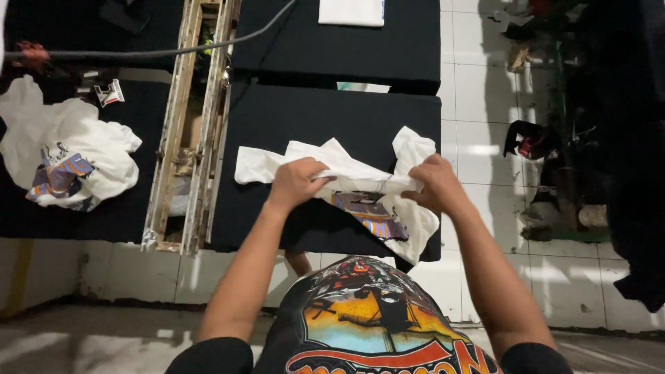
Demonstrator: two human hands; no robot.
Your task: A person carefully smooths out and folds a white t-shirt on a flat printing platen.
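While a white shirt (346, 181) lies bunched on the near black board (291, 125), it is gripped at both ends of a gathered fold. The left hand (296, 182) is clenched on the fold toward the shirt's middle, and the right hand (435, 184) is clenched on it at the right side, near the board's right edge. The hands are held apart, with a taut strip of cloth stretched between them. A coloured print (367, 216) is seen on the shirt below the fold, and the lower right corner of the cloth is draped over the board's front edge. A second white shirt (69, 149) with a print is heaped on a black surface well to the left, beyond a wooden frame (194, 125). A folded white cloth (351, 12) is laid on a farther board at the top.
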